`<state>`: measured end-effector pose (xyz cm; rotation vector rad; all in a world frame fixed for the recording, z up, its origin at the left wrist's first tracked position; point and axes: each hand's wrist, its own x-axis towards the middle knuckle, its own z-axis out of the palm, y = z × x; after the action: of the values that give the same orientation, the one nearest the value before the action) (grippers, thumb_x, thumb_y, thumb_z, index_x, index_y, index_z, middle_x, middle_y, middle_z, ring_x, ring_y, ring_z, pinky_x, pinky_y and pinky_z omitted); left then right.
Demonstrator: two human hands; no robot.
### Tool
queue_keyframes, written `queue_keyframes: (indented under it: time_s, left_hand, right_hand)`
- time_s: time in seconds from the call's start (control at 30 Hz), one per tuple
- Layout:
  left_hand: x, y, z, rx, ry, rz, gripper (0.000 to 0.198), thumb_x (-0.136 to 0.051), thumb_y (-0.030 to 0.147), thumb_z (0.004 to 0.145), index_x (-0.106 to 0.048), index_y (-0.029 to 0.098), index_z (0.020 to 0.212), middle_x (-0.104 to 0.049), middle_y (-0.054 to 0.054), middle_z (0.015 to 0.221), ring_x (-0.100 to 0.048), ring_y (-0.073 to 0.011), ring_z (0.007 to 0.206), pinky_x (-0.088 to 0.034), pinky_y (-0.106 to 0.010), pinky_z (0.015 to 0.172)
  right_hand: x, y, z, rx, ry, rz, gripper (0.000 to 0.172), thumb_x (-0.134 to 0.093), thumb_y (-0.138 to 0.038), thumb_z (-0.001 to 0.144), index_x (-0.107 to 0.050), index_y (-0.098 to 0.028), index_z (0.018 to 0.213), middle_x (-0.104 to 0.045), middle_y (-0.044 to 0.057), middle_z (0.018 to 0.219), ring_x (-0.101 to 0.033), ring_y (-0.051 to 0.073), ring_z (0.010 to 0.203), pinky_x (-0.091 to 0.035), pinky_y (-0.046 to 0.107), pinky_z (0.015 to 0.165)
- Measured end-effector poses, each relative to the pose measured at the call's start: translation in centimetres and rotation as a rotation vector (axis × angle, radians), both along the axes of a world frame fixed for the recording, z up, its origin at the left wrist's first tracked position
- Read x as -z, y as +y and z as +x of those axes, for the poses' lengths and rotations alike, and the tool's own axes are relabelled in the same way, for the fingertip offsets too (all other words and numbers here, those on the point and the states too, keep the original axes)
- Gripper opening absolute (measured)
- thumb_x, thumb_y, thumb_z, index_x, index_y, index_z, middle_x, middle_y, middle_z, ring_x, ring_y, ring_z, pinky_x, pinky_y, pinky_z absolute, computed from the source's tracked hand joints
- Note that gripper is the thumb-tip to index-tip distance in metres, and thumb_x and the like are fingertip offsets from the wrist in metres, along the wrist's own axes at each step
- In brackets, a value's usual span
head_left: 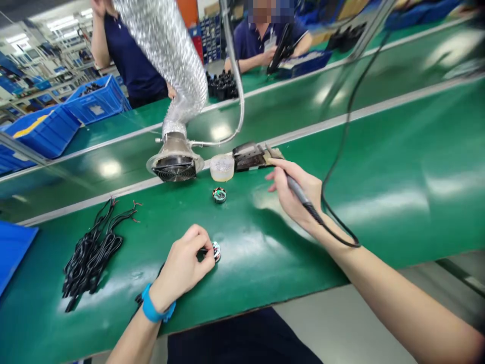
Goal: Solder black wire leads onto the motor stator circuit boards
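My left hand (pixel 185 260), with a blue wristband, pinches a black cable at a small round circuit part (pixel 216 251) on the green table. The rest of that cable runs under my wrist. My right hand (pixel 297 194) is closed on a grey soldering iron handle (pixel 297 190), its tip end at a dark holder (pixel 250 155). Left of the holder stands a round translucent tub (pixel 222 168). A second round circuit part (pixel 219 195) lies just in front of the tub.
Black cables (pixel 91 247) lie bundled at the left. A fan hood (pixel 175 162) on a silver duct (pixel 170 55) hangs above the table. The iron's cord loops by my right forearm. Two people stand or sit beyond, near blue bins (pixel 96 103).
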<state>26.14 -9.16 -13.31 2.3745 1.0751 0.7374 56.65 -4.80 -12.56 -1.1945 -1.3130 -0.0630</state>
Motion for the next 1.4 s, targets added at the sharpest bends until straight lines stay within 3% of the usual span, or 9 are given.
queue_keyframes:
  time_s: [0.2, 0.37, 0.43, 0.67, 0.8, 0.97, 1.2, 1.3, 1.4]
  left_hand:
    - [-0.2, -0.8, -0.3, -0.007, 0.041, 0.057, 0.003, -0.059, 0.021, 0.094, -0.058, 0.018, 0.095, -0.056, 0.0, 0.103, -0.051, -0.0078, 0.082, -0.042, -0.024, 0.074]
    - [0.1, -0.9, -0.5, 0.002, 0.207, 0.172, 0.057, -0.076, 0.039, 0.088, -0.05, 0.023, 0.136, -0.057, -0.002, 0.12, -0.06, -0.0158, 0.101, -0.049, -0.03, 0.083]
    - [0.4, -0.8, -0.5, -0.008, 0.293, 0.189, 0.061, -0.073, 0.049, 0.092, -0.05, 0.026, 0.143, -0.056, -0.002, 0.122, -0.062, -0.0169, 0.099, -0.051, -0.033, 0.082]
    - [1.0, -0.8, -0.8, 0.016, 0.312, 0.064, 0.051, -0.066, 0.061, 0.093, -0.069, 0.019, 0.122, -0.061, -0.003, 0.112, -0.062, -0.0159, 0.088, -0.049, -0.033, 0.082]
    - [-0.7, 1.1, -2.8, -0.034, 0.028, -0.053, 0.041, -0.079, 0.048, 0.088, -0.075, 0.016, 0.113, -0.061, -0.004, 0.1, -0.054, -0.0104, 0.079, -0.045, -0.025, 0.074]
    - [-7.6, 6.8, -10.6, -0.397, -0.145, -0.165, 0.041, -0.075, 0.054, 0.088, -0.081, 0.017, 0.105, -0.071, -0.007, 0.105, -0.065, -0.0148, 0.09, -0.05, -0.025, 0.081]
    - [-19.7, 19.5, -20.1, -0.954, 0.17, 0.406, 0.052, -0.07, 0.052, 0.093, -0.077, 0.006, 0.118, -0.068, -0.006, 0.094, -0.06, -0.0158, 0.09, -0.05, -0.033, 0.097]
    - [-20.0, 25.0, -19.8, -0.972, 0.323, 0.517, 0.057, -0.071, 0.048, 0.095, -0.07, 0.003, 0.13, -0.059, -0.011, 0.116, -0.056, -0.0212, 0.108, -0.043, -0.041, 0.111]
    - [-15.8, 29.6, -17.8, -0.865, 0.427, 0.428, 0.054, -0.066, 0.048, 0.098, -0.069, 0.005, 0.131, -0.054, -0.014, 0.125, -0.054, -0.022, 0.108, -0.044, -0.037, 0.107]
  right_hand:
    - [1.6, 0.8, -6.2, -0.158, -0.088, -0.075, 0.027, -0.053, -0.026, 0.097, -0.064, -0.017, 0.12, -0.062, 0.008, 0.108, -0.067, 0.01, 0.078, -0.056, 0.026, 0.077]
    - [3.6, 2.6, -8.0, -0.136, -0.188, -0.087, 0.046, -0.067, -0.029, 0.09, -0.055, -0.02, 0.133, -0.058, 0.008, 0.12, -0.064, 0.017, 0.098, -0.055, 0.034, 0.091]
    - [4.1, 3.0, -8.3, -0.138, -0.208, -0.088, 0.05, -0.07, -0.028, 0.089, -0.053, -0.021, 0.135, -0.057, 0.008, 0.122, -0.064, 0.018, 0.099, -0.055, 0.035, 0.092]
    - [5.1, 3.3, -8.3, -0.176, -0.259, -0.009, 0.044, -0.069, -0.028, 0.091, -0.056, -0.02, 0.132, -0.059, 0.007, 0.112, -0.064, 0.017, 0.099, -0.053, 0.03, 0.086]
    - [6.0, 4.0, -7.8, -0.187, -0.263, 0.031, 0.043, -0.07, -0.035, 0.093, -0.058, -0.018, 0.13, -0.061, 0.008, 0.109, -0.065, 0.017, 0.096, -0.054, 0.03, 0.087]
    - [6.5, 4.1, -8.0, -0.174, -0.271, 0.049, 0.045, -0.072, -0.035, 0.092, -0.056, -0.019, 0.131, -0.062, 0.008, 0.112, -0.063, 0.018, 0.101, -0.053, 0.031, 0.09]
    - [6.0, 4.1, -8.9, -0.175, -0.205, -0.054, 0.052, -0.074, -0.028, 0.089, -0.05, -0.024, 0.136, -0.057, 0.005, 0.119, -0.064, 0.016, 0.103, -0.054, 0.029, 0.086]
    - [6.0, 4.3, -8.9, -0.175, -0.189, -0.073, 0.053, -0.073, -0.025, 0.09, -0.049, -0.026, 0.137, -0.056, 0.005, 0.119, -0.065, 0.015, 0.103, -0.055, 0.028, 0.087]
    - [6.1, 4.4, -8.7, -0.188, -0.18, -0.092, 0.052, -0.071, -0.023, 0.09, -0.049, -0.027, 0.137, -0.055, 0.005, 0.118, -0.065, 0.014, 0.101, -0.055, 0.028, 0.087]
